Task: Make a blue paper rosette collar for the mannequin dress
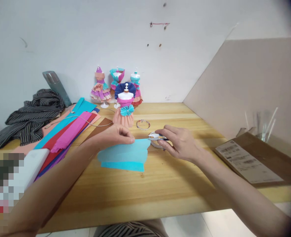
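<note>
My left hand (119,135) pinches the top edge of a piece of light blue crepe paper (123,153), which hangs in layers above the table. In my right hand (181,140) is a pair of small scissors (153,136) with dark handles. Its blades are apart at the paper's upper right corner. Just behind the scissors lies a round, ring-like roll (157,144), partly hidden. Beyond my left hand stands a small dress form (125,102) with a pink band, a dark blue pleated collar, a light blue rosette and a peach skirt.
Several more dressed mini forms (100,87) stand against the wall. Another ring-shaped roll (143,124) lies behind the scissors. Coloured crepe paper strips (68,131), striped cloth (34,112) and a bottle (56,87) are at left. A cardboard box (254,161) sits at right.
</note>
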The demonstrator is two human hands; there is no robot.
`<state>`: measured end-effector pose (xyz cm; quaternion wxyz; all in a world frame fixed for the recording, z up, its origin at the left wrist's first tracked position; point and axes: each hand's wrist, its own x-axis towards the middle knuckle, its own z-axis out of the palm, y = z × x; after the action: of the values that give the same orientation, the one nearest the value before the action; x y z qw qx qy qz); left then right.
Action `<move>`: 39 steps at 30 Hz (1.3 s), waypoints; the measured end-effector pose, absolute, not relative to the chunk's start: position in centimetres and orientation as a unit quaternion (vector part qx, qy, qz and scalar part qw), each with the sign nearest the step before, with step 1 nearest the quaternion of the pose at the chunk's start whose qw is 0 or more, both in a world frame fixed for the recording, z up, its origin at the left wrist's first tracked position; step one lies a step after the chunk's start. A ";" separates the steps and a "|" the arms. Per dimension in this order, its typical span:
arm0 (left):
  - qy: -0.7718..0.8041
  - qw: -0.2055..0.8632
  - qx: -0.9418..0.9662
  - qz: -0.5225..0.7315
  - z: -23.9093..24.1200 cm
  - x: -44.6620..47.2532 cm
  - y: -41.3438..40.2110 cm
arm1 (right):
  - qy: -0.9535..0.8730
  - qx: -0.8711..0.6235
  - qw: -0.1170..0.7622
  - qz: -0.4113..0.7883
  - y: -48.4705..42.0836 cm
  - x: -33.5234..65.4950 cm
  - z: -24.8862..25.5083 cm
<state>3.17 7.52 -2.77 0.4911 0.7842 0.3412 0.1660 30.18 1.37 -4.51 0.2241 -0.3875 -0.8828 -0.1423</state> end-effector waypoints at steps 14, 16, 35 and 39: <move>0.299 0.513 0.788 0.163 -2.5 2.7 7.4 | -0.890 -0.379 0.255 0.005 1.7 29.5 -5.1; 0.296 0.514 0.788 0.164 -2.4 2.6 7.4 | -0.891 -0.373 0.261 0.014 1.7 29.3 -5.1; 0.250 0.546 0.787 0.138 -2.1 2.1 7.1 | -0.888 -0.346 0.302 0.006 1.3 28.4 -6.1; 0.251 0.543 0.789 0.141 -2.2 2.1 7.1 | -0.889 -0.342 0.305 -0.004 1.3 28.3 -6.1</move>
<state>2.07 7.13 -2.20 0.5426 0.7891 0.2511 0.1410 28.26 1.25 -6.07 0.3055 -0.3423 -0.8886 -0.0045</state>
